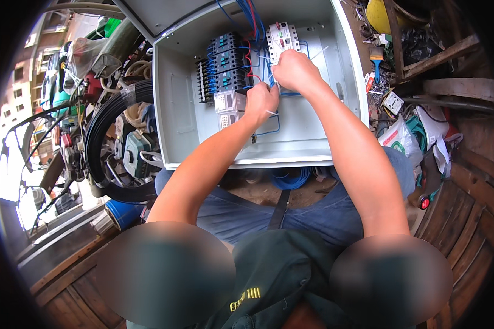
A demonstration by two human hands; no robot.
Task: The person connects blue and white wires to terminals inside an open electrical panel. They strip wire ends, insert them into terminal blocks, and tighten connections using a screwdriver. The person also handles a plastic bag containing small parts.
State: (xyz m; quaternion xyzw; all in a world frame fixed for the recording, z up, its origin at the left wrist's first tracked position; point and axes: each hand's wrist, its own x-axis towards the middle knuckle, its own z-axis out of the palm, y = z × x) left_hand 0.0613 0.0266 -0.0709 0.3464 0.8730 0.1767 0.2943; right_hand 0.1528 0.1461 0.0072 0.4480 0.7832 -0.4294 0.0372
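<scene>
An open grey metal electrical enclosure sits in front of me across my lap. My left hand is closed around a bundle of blue wires in its middle. Just above and to the right, my right hand is closed at the same bundle, fingers pinched; what lies between them is hidden. Thin white cable ties stick out around the bundle. Beyond my right hand stand white circuit breakers. Left of the bundle is a column of black contactors, with grey relay modules below.
A black terminal strip runs beside the contactors. At left lie a coil of black cable and a teal-grey case. A blue-handled brush and plastic bags lie at right. Blue wire coil rests between my legs.
</scene>
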